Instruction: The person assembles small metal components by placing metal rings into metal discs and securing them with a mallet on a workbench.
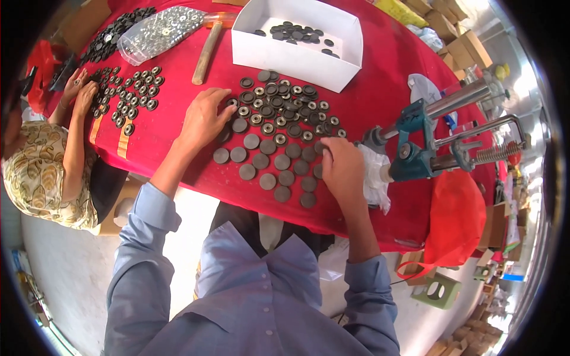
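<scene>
On the red-covered table, round black discs lie before me, some with metal centres and some plain dark grey. My left hand is at the left edge of the pile, its thumb and fingers closed about a black disc with a metal centre. At the pile's right side, my right hand has its fingertips bent onto a dark disc, partly hidden by them. Right beside that hand stands a green hand press with steel rods, its near end wrapped in white material.
A white box at the back holds black discs. Left of it lie a wooden-handled hammer and a clear bag of metal parts. Another person's hands touch discs at far left. A red bag hangs at the right edge.
</scene>
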{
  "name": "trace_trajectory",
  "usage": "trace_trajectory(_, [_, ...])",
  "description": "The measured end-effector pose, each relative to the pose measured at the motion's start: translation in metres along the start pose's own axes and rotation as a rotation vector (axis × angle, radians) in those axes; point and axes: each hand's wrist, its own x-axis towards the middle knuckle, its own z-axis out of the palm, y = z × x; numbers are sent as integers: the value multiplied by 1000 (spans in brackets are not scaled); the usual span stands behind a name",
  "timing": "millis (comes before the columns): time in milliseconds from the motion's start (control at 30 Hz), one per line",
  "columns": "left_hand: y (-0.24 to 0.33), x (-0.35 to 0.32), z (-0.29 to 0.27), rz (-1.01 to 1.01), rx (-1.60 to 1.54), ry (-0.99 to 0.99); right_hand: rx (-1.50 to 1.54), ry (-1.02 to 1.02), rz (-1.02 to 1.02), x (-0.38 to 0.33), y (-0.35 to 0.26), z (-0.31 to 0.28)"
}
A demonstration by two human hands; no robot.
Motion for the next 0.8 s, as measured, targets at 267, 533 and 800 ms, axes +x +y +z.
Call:
trace_trajectory(267, [18,15,16,176,37,-66,147,56,29,38,-11,15])
trace_trajectory(533, [11,28,29,206,-1,-83,17,104,-121,52,-23,36])
trace_trajectory(800, [17,26,13,42,-146,-52,344,8,44,52,-27,37])
